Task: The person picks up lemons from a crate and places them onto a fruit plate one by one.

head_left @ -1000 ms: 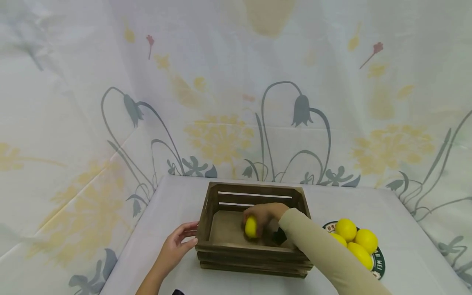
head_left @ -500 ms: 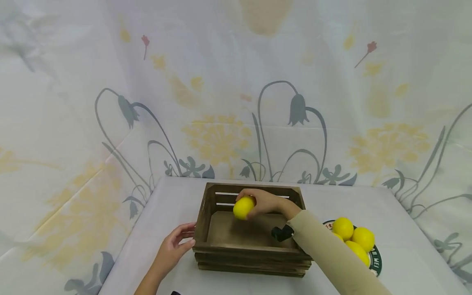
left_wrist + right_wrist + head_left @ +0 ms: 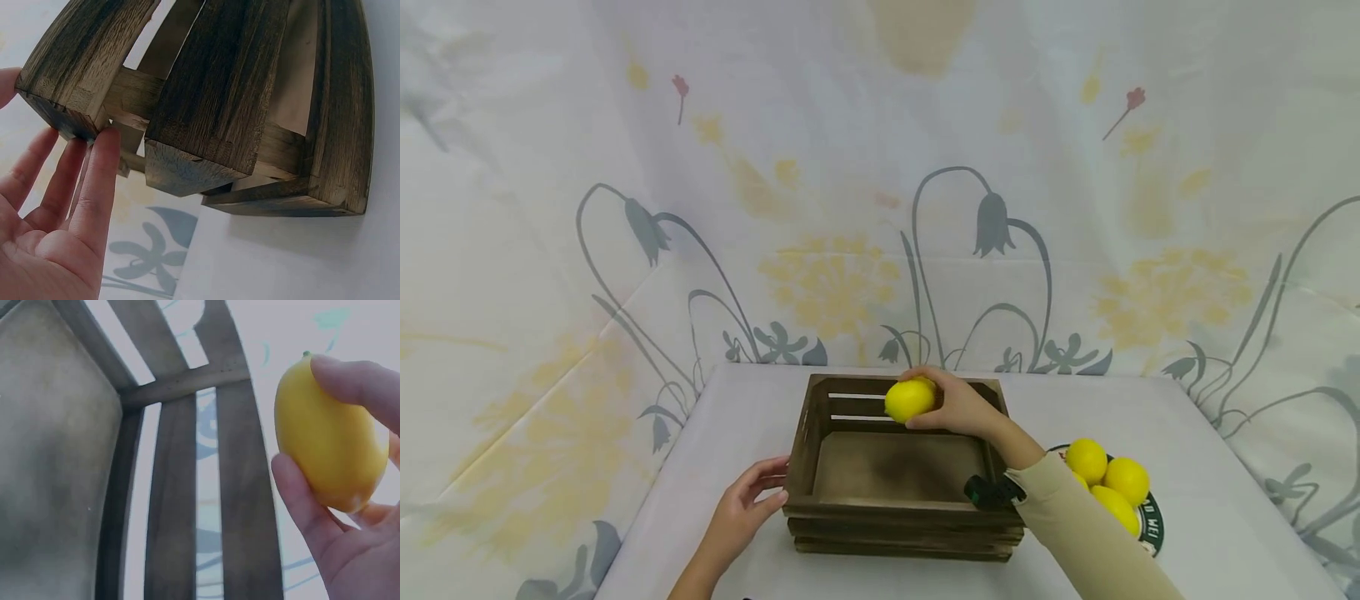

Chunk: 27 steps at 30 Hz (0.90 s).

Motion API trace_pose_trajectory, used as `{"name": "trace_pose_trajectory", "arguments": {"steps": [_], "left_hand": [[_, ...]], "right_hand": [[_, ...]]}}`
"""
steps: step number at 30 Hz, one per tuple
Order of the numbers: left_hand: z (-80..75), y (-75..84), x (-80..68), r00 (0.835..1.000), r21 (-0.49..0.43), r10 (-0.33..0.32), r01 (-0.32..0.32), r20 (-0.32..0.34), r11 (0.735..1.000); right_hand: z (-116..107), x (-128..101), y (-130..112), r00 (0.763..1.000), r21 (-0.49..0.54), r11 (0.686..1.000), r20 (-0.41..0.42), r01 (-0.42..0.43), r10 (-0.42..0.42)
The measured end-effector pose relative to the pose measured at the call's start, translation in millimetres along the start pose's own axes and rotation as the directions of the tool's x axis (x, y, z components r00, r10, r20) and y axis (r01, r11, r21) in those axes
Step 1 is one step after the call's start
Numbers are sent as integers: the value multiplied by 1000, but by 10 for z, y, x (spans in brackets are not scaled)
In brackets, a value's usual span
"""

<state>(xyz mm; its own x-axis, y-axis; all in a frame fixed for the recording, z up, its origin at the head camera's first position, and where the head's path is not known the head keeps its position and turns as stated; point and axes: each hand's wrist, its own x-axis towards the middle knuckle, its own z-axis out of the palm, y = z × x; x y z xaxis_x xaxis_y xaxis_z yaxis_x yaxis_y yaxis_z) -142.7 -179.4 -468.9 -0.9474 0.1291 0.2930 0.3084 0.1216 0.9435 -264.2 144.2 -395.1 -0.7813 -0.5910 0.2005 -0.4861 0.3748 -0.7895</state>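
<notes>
My right hand (image 3: 961,406) grips a yellow lemon (image 3: 910,400) between thumb and fingers, raised over the back right part of a dark brown slatted wooden crate (image 3: 904,506). In the right wrist view the lemon (image 3: 328,440) has a small greenish tip, and a slatted crate wall (image 3: 244,481) runs beside it. My left hand (image 3: 739,510) rests against the left end of the crate. The left wrist view shows its nearly straight fingers (image 3: 94,194) with their tips at the end of one slat (image 3: 87,75), the thumb tip at the left edge.
To the right of the crate is a dark-green-rimmed plate (image 3: 1152,521) with several lemons (image 3: 1126,481) on it, partly hidden by my right sleeve (image 3: 1078,525). A patterned cloth (image 3: 850,167) rises behind the white table (image 3: 745,417). A dark strap device (image 3: 992,492) sits on my right wrist.
My right hand has lifted the lemon from low inside the crate up to the height of its back wall. The left hand stays at the crate's left end; the view has shifted slightly.
</notes>
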Motion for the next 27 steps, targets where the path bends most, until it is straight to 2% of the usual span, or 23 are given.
{"name": "trace_pose_trajectory", "arguments": {"steps": [6, 13, 15, 18, 20, 23, 27], "left_hand": [[2, 2, 0, 1000, 8, 8, -7, -3, 1000], [-3, -7, 10, 1000, 23, 0, 0, 9, 1000], [-1, -16, 9, 1000, 25, -4, 4, 9, 1000], [4, -32, 10, 1000, 22, -12, 12, 6, 1000], [9, -38, 11, 1000, 20, -15, 15, -1, 1000], [15, -34, 9, 1000, 18, -21, 21, -4, 1000], [18, -28, -1, 1000, 19, -20, 20, -6, 1000]], "right_hand": [[-63, -139, -56, 995, -27, 998, -78, 57, -59], [-106, -292, -121, 991, -47, 997, -119, 62, -67], [-121, -348, -231, 989, -42, 997, -132, 64, -69], [-136, -413, -257, 984, -27, 997, -162, 73, -77], [-149, -467, -267, 979, -38, 997, -187, 72, -78], [-168, -544, -160, 969, -57, 995, -229, 84, -95], [-210, -665, -135, 955, -78, 995, -286, 59, -79]]}}
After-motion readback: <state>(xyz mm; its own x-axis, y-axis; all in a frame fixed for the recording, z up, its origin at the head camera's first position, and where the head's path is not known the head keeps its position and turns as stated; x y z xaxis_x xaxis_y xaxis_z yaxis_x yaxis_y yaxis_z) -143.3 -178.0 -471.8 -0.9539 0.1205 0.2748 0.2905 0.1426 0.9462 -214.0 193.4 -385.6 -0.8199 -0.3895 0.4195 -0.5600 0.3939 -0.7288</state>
